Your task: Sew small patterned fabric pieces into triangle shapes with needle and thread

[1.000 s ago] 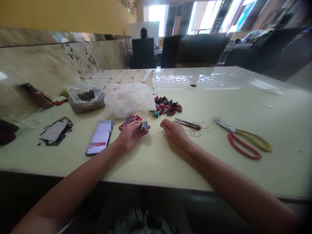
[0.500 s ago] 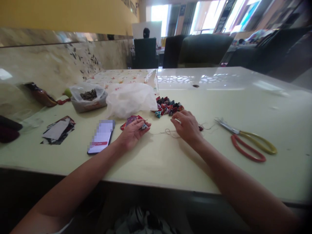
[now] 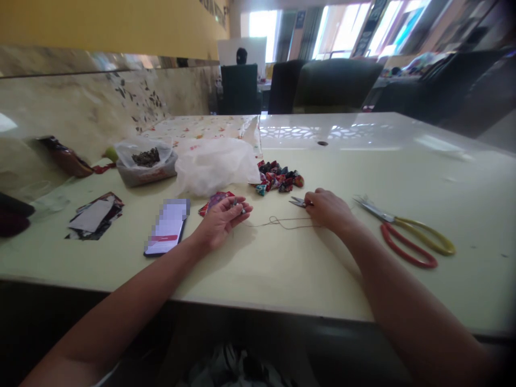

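Note:
My left hand [image 3: 223,219] rests on the pale table [image 3: 282,258], fingers curled round a small patterned fabric piece [image 3: 237,206]. A thin thread [image 3: 282,222] runs from it across the table to my right hand [image 3: 330,210]. My right hand is closed over the handle end of small thread snips [image 3: 297,202], whose blades point left. A pile of several small colourful fabric pieces [image 3: 278,176] lies just behind, between my two hands.
Large scissors with red and yellow handles [image 3: 407,236] lie to the right. A phone [image 3: 166,227] lies left of my left hand, with a white plastic bag [image 3: 215,164], a bagged tray of dark bits [image 3: 145,161] and fabric scraps [image 3: 94,216] further left. Dark chairs stand beyond the table.
My right hand moved right from beside my left hand to the thread snips and closed on them. The thread now lies stretched between the hands. My left hand stayed put.

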Available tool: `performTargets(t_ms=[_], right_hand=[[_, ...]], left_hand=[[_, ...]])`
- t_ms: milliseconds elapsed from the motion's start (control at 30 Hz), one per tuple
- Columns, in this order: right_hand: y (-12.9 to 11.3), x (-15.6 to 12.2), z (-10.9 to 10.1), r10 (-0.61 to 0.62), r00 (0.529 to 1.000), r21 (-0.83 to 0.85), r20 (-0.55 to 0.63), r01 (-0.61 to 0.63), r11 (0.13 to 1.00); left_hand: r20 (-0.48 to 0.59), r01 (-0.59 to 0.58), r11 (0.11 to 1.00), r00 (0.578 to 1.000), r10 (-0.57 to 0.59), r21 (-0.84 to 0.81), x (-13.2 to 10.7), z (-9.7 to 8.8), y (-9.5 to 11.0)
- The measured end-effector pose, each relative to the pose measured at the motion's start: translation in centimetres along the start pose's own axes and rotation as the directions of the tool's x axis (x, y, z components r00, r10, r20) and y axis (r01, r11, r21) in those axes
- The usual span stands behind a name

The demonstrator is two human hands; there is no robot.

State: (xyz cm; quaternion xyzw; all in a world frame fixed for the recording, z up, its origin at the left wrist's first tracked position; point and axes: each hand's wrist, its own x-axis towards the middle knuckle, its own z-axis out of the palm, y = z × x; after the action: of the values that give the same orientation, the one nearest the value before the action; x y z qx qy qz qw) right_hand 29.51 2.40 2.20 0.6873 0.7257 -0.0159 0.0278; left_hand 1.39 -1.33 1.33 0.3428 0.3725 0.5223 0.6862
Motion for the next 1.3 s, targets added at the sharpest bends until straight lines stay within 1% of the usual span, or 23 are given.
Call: performTargets(t_ms=[133,233,333,400,433,467,500,533,567,633,700,733,767,800,867,933,967,1000,1033,1133,1200,1300], right_hand=[[0.0,0.2,-0.2,-0.038,0.999,-0.083,0.016,0.039,0.996],[-0.2,0.1,-0.7,-0.040,0.998,-0.140,0.047,0.047,0.989],[-0.3,-0.1,-1.1,-0.027,0.999,-0.129,0.045,0.033,0.991],[-0.1,-0.1,-1.2,0.004,1.000,-0.051,-0.018,-0.005,0.999],[0.0,-0.1,-1.2,0.033,0.997,0.027,-0.066,-0.031,0.999],[0.1,-0.1,-1.2,0.071,0.991,0.135,-0.111,-0.056,0.989],[0.2,-0.1,-1.1,0.115,0.983,0.266,-0.145,-0.073,0.961],[0.3,-0.2,-1.0,0.152,0.975,0.412,-0.165,-0.072,0.908],[0.3,-0.2,-0.9,0.175,0.970,0.558,-0.170,-0.051,0.828],[0.0,-0.5,-0.8,0.168,0.975,0.794,-0.144,0.013,0.608],[-0.6,-0.9,-0.8,0.092,0.990,0.917,-0.103,0.059,0.394],[-1.0,-1.2,-0.8,0.040,0.996,0.948,-0.081,0.064,0.313],[-1.4,-1.4,-0.8,-0.011,0.998,0.965,-0.058,0.059,0.254],[-1.7,-1.6,-0.8,-0.059,0.997,0.976,-0.039,0.051,0.214],[-2.5,-2.0,-0.7,-0.134,0.991,0.985,-0.016,0.038,0.167],[-3.2,-2.4,-0.5,-0.178,0.984,0.986,-0.023,0.052,0.161],[-3.6,-2.7,-0.4,-0.195,0.980,0.980,-0.047,0.082,0.179],[-4.0,-2.9,-0.4,-0.208,0.974,0.967,-0.091,0.136,0.217],[-4.4,-3.1,-0.3,-0.220,0.964,0.939,-0.150,0.209,0.272],[-5.4,-3.9,-0.4,-0.272,0.902,0.780,-0.335,0.428,0.457],[-6.0,-4.4,-0.6,-0.304,0.872,0.694,-0.383,0.489,0.529],[-6.6,-5.0,-0.8,-0.324,0.865,0.651,-0.384,0.502,0.569]], left_hand=[[0.052,0.045,0.998,0.998,-0.046,0.035,-0.1,-0.2,0.0],[0.081,0.026,0.997,0.996,-0.032,0.074,-0.2,-0.2,-0.1],[0.066,0.005,0.992,0.998,-0.013,0.122,-0.4,-0.1,-0.2],[0.081,0.001,0.988,0.997,-0.013,0.154,-0.6,0.0,-0.4],[0.095,-0.008,0.984,0.995,-0.009,0.177,-0.6,0.0,-0.4],[0.109,-0.025,0.979,0.994,0.002,0.204,-0.7,0.1,-0.5],[0.120,-0.051,0.970,0.993,0.023,0.236,-0.7,0.0,-0.6],[0.125,-0.083,0.960,0.991,0.050,0.267,-0.7,0.0,-0.7],[0.128,-0.111,0.949,0.989,0.076,0.294,-0.7,0.0,-0.7],[0.133,-0.153,0.932,0.984,0.115,0.330,-0.7,-0.1,-0.8],[0.142,-0.176,0.921,0.981,0.134,0.349,-0.7,-0.1,-0.9],[0.151,-0.181,0.917,0.979,0.135,0.355,-0.8,-0.1,-0.9],[0.162,-0.183,0.913,0.978,0.131,0.364,-0.8,-0.1,-1.0],[0.176,-0.184,0.909,0.976,0.125,0.374,-0.8,-0.1,-1.0],[0.205,-0.190,0.897,0.972,0.114,0.400,-0.9,-0.1,-1.1],[0.228,-0.199,0.871,0.968,0.104,0.449,-1.0,-0.2,-1.2],[0.232,-0.207,0.851,0.967,0.104,0.482,-1.0,-0.1,-1.2],[0.234,-0.218,0.828,0.966,0.108,0.516,-1.1,-0.1,-1.1],[0.234,-0.228,0.803,0.966,0.114,0.550,-1.1,0.0,-1.0],[0.241,-0.273,0.719,0.959,0.149,0.639,-1.5,0.4,-0.5],[0.261,-0.305,0.643,0.951,0.167,0.702,-1.8,0.6,-0.1],[0.294,-0.354,0.523,0.935,0.198,0.775,-1.9,0.8,0.1]])
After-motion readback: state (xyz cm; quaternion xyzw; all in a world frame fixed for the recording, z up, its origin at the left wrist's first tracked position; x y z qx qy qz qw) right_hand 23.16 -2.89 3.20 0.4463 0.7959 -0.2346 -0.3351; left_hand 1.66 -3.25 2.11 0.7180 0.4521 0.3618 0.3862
